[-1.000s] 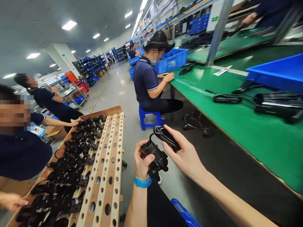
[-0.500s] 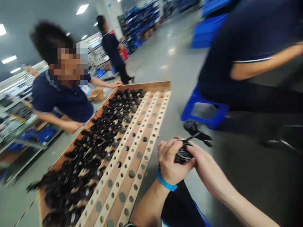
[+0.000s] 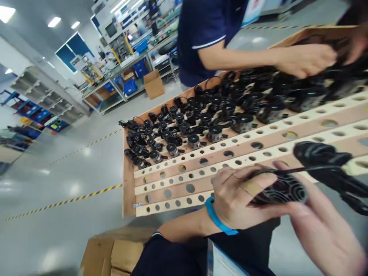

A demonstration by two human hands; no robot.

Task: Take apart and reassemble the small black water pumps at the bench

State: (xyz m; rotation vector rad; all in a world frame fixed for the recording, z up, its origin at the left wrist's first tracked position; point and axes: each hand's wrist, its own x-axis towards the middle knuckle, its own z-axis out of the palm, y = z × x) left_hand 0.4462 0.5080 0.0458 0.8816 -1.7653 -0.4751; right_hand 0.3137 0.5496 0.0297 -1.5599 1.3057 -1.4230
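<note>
Both my hands are low at the right in front of me. My left hand (image 3: 238, 199), with a blue wristband (image 3: 220, 218), wraps a black ribbed cylindrical unit (image 3: 280, 193). My right hand (image 3: 322, 234) holds the same unit from the other side. A black cable (image 3: 290, 169) runs from it to a black moulded part (image 3: 322, 155) above my right hand. Beyond them lies a wooden rack with rows of round holes (image 3: 230, 168), heaped with several similar black units (image 3: 195, 130). A co-worker's hand (image 3: 304, 59) reaches in over the heap.
A co-worker in a dark polo shirt (image 3: 207, 38) stands beyond the rack. Cardboard boxes stand at the lower edge (image 3: 115, 249) and by the far benches (image 3: 153, 84). Yellow-and-black tape (image 3: 63, 203) marks the grey floor.
My view has swung far round and tilted, bringing the rack closer. The unit's ribbed end now faces me between my hands. A co-worker's hand has come in over the heap.
</note>
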